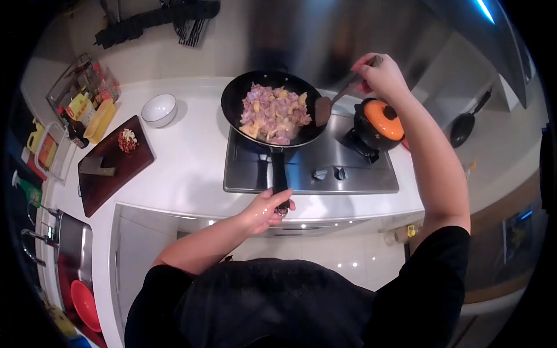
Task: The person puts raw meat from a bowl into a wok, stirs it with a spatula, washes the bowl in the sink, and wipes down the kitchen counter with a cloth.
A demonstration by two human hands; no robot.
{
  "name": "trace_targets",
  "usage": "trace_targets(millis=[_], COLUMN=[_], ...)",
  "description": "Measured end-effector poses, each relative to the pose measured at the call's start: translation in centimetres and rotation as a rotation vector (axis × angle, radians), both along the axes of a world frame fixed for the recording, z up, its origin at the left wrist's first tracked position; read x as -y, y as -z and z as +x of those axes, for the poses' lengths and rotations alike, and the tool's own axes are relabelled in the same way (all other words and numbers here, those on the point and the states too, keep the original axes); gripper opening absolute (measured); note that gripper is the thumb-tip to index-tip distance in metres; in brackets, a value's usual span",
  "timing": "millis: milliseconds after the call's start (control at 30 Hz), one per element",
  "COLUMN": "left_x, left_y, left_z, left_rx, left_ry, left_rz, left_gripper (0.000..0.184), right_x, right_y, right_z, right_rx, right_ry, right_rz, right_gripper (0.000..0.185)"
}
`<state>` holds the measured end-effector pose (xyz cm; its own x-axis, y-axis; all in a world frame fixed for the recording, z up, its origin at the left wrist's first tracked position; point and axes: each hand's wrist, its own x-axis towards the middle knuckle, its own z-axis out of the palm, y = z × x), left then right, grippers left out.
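A black frying pan (pixel 232 110) filled with pieces of pale pink and yellowish raw-looking meat (pixel 275 113) is over the left part of the steel stove (pixel 301 168). Its handle points toward me, and my left hand (pixel 270 210) is closed round the handle's near end. Above the stove's right side, my right hand (pixel 378 75) grips the upper end of a spatula (pixel 323 110). The brown spatula blade rests at the right inner edge of the pan, beside the meat.
A black pot with an orange lid (pixel 383 119) stands on the right burner. To the left are a white bowl (pixel 159 110), a dark cutting board (pixel 119 191) bearing a cleaver (pixel 97 168) and chopped ingredients (pixel 127 140), bottles, and a sink (pixel 75 243) with a red basin (pixel 86 304).
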<state>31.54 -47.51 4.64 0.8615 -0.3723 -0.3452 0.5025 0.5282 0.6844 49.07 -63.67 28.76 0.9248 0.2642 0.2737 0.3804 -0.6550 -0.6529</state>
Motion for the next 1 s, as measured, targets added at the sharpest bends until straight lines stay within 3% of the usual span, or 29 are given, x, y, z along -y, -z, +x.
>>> trace_targets(millis=[100,200,300,367,467,667,833,900,1000], left_x=[-0.3,-0.6,-0.8,-1.4,-1.6,-1.2,-0.8,-1.1,-1.7], left_y=[0.2,0.2,-0.4,-0.7,-0.1,-0.5,0.0,0.5,0.0], left_z=[-0.1,0.0,0.0,-0.2,0.2,-0.2,-1.3,-1.4,-1.6], left_rx=[-0.011,-0.037,-0.007,0.000,0.007,0.026,0.058,0.094,0.104], left_ry=[0.044,0.059,0.112,0.146,0.219,0.114,0.081,0.097,0.153], left_rz=[-0.012,0.014,0.001,0.013,0.031,0.050,-0.062,-0.085,-0.044], left_gripper=[0.025,0.022,0.026,0.028,0.028,0.031,0.027,0.025,0.022], right_x=[1.3,5.4,5.1,3.4,2.0,-1.7,-3.6,-2.8,0.0], right_y=[2.2,10.7,18.0,18.0,15.6,7.2,2.7,1.0,1.9], right_z=[4.4,9.1,9.1,7.8,6.1,-2.5,-2.6,-1.7,-0.7], right_rx=[-0.079,-0.324,-0.453,-0.370,-0.226,0.052,0.041,-0.110,-0.382], right_ry=[0.166,0.150,0.118,0.031,-0.094,-0.339,-0.022,0.225,0.367], right_rz=[0.168,0.805,1.075,1.080,0.864,0.326,0.099,0.146,0.355], right_gripper=[0.017,0.015,0.019,0.018,0.015,0.014,0.014,0.014,0.012])
